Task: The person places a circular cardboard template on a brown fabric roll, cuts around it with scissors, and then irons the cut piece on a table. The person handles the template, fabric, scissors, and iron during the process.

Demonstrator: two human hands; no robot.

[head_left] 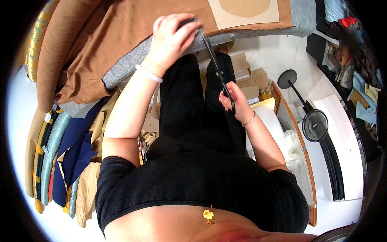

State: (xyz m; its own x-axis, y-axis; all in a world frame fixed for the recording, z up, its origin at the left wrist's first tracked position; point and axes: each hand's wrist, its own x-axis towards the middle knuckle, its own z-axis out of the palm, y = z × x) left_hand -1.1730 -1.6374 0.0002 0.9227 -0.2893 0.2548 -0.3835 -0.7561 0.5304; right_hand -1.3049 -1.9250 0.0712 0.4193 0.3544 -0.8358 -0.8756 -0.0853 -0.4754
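Note:
My right hand [235, 101] grips the handles of long black scissors [213, 56], which slant up and left over my lap. The blade tips reach close to the fingers of my left hand [171, 38]. That hand is closed at the front edge of the table, pinching a small dark piece [186, 21] whose kind I cannot make out. Whether the blades touch it is unclear. Under and beside the left hand lies brown cloth [125, 30] over a thick grey felt layer [129, 66], its edge hanging down at the left.
A beige card with an oval [250, 21] lies on the cloth. Fabric rolls [56, 141] stand at the left. Cardboard boxes [252, 80] sit beneath the table, right of my knees. A stand with round black discs [314, 125] and piled cloth [365, 97] are further right.

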